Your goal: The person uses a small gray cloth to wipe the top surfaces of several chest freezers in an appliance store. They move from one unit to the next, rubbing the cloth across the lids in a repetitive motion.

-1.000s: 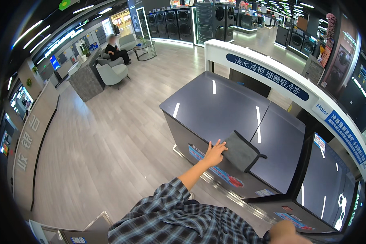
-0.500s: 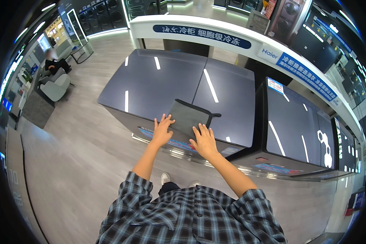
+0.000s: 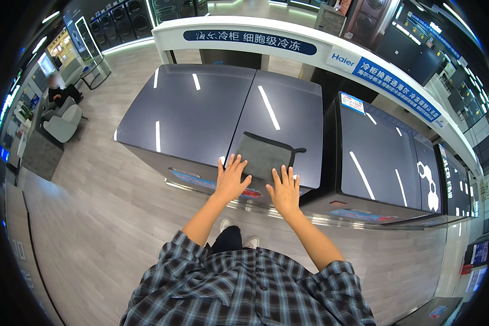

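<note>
A grey cloth (image 3: 264, 156) with black edging and a small dark loop at its right corner lies flat on the glossy dark lid (image 3: 185, 114) of a chest freezer. It sits near the front edge, mostly right of the seam dividing the top. My left hand (image 3: 232, 178) rests palm down, its fingers spread over the cloth's lower left corner. Fingers of my right hand (image 3: 284, 191) are stretched out over the lower right part of the cloth. Both hands press from above and neither grips it.
Close on the right stands a second dark chest freezer (image 3: 375, 157), a narrow gap between them. A white sign rail (image 3: 168, 35) runs behind both. At the far left a person (image 3: 62, 92) sits by a pale armchair (image 3: 65, 124). Wood-look floor (image 3: 108, 217) lies around my feet.
Both hands and the cloth have slid right along the lid, so most of the cloth is now past the seam. My feet have shifted, and the view has turned slightly.
</note>
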